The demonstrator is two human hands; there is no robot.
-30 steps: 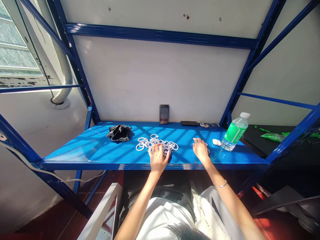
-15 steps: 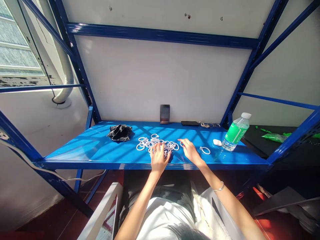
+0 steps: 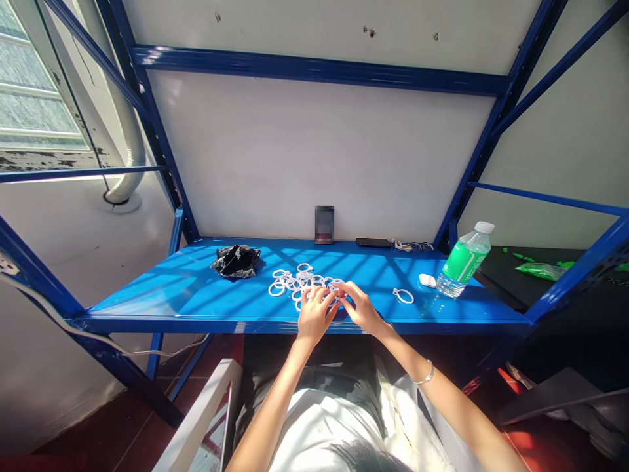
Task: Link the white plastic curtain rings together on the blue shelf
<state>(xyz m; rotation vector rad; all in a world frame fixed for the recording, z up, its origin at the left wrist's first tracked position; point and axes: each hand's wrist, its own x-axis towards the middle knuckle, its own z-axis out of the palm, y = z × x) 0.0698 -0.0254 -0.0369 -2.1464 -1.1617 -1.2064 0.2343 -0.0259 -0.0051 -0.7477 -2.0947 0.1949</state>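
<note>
A heap of white plastic rings (image 3: 295, 282) lies on the blue metal shelf (image 3: 196, 301). My left hand (image 3: 313, 316) rests on the near right part of the heap, fingers spread over the rings. My right hand (image 3: 361, 307) has come beside it, fingertips touching the rings at the heap's right edge; whether it grips one is hidden. One single white ring (image 3: 403, 295) lies apart on the shelf to the right.
A crumpled black bag (image 3: 236, 260) lies at the left. At the back stand a small dark box (image 3: 324, 224), a black phone (image 3: 372, 242) and a cable. A green-labelled water bottle (image 3: 462, 260) and a small white case (image 3: 426, 280) are at the right.
My right hand left a single ring on the shelf at the right and moved left to the heap, meeting my left hand. The left hand stayed on the heap.
</note>
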